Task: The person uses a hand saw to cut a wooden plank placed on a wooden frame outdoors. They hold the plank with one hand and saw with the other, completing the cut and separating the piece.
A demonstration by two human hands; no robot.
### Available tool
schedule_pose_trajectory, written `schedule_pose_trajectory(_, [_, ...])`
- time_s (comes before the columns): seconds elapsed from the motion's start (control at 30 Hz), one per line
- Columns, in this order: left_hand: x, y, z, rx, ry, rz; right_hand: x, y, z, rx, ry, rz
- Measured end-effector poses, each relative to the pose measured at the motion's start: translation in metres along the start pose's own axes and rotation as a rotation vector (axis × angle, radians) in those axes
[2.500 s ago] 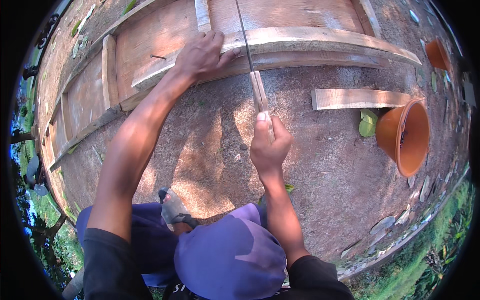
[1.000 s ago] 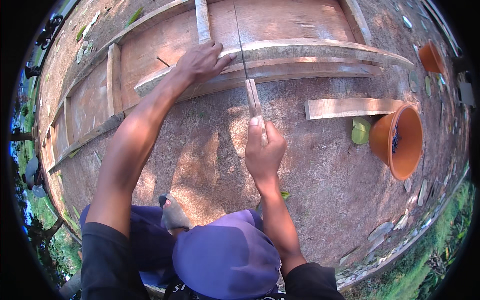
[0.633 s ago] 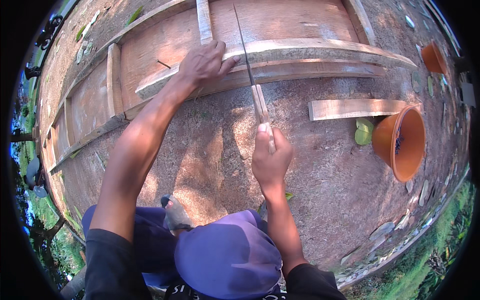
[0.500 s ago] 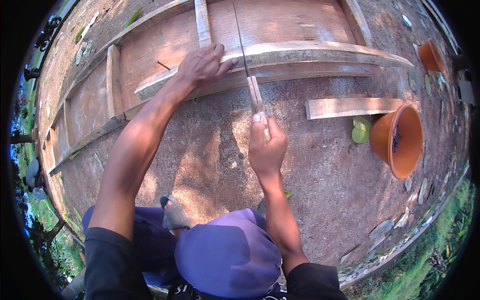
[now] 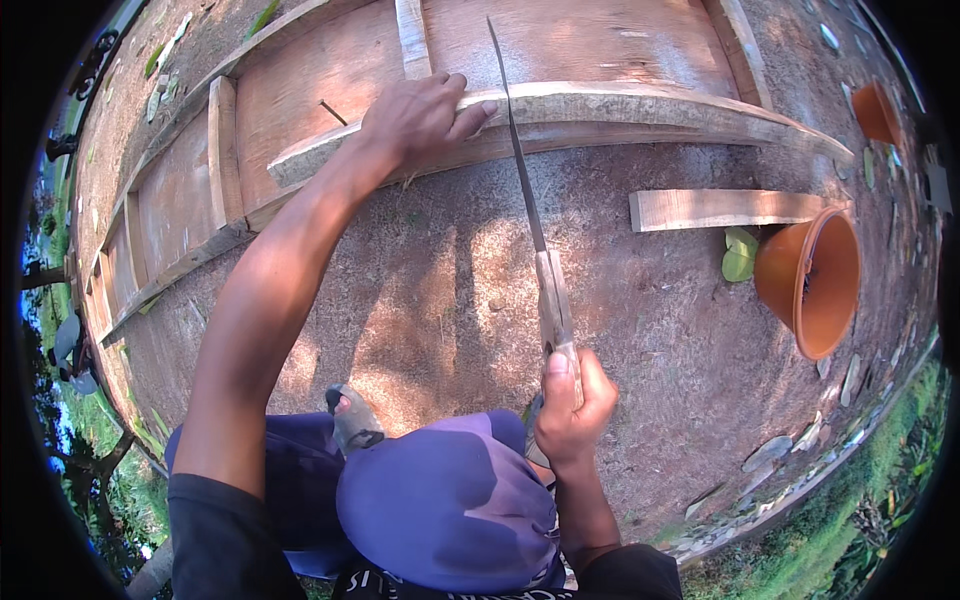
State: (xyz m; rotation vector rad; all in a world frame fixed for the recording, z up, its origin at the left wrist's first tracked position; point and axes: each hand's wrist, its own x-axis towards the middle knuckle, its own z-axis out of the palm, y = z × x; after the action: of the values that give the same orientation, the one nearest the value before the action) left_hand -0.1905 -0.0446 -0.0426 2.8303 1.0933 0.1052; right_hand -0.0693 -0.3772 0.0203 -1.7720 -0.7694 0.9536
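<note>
My right hand (image 5: 577,410) is closed round the wooden handle of a handsaw (image 5: 527,190), low over the ground. The thin dark blade points away from me and crosses a long wooden batten (image 5: 620,106), with its tip beyond the far edge. Just left of the blade, my left hand (image 5: 418,122) grips the batten from above, its thumb toward the saw. Beneath the batten is a wooden frame (image 5: 226,160) backed with a reddish-brown panel (image 5: 310,75). A thin nail-like piece (image 5: 333,112) sticks up left of my left hand.
At the right, a short wooden offcut (image 5: 735,208) lies beside a tipped orange pot (image 5: 806,290) with small dark pieces inside. Another orange pot (image 5: 876,112) stands farther off. Dry leaves (image 5: 768,452) are scattered on the brown ground (image 5: 440,260). My shoe (image 5: 356,420) is near the lower middle.
My right hand has drawn the saw back toward me and slightly right, so more blade shows on the near side of the batten. My left hand stays on the batten.
</note>
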Motion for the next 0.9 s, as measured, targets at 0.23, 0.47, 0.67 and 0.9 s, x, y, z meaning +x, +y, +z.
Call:
schedule_pose_trajectory(0.23, [0.001,0.011,0.002,0.051,-0.064,-0.01,-0.032,-0.003,-0.015,-0.057,0.025,-0.137])
schedule_pose_trajectory(0.47, [0.004,0.018,-0.014,-0.042,-0.201,-0.109,0.025,0.0,0.022,0.01,0.125,-0.069])
schedule_pose_trajectory(0.67, [0.002,0.014,-0.006,-0.003,-0.201,-0.116,0.002,0.005,0.003,0.097,0.113,-0.027])
schedule_pose_trajectory(0.9, [0.005,0.009,-0.003,0.011,-0.045,-0.049,0.038,0.0,0.026,-0.03,0.139,-0.102])
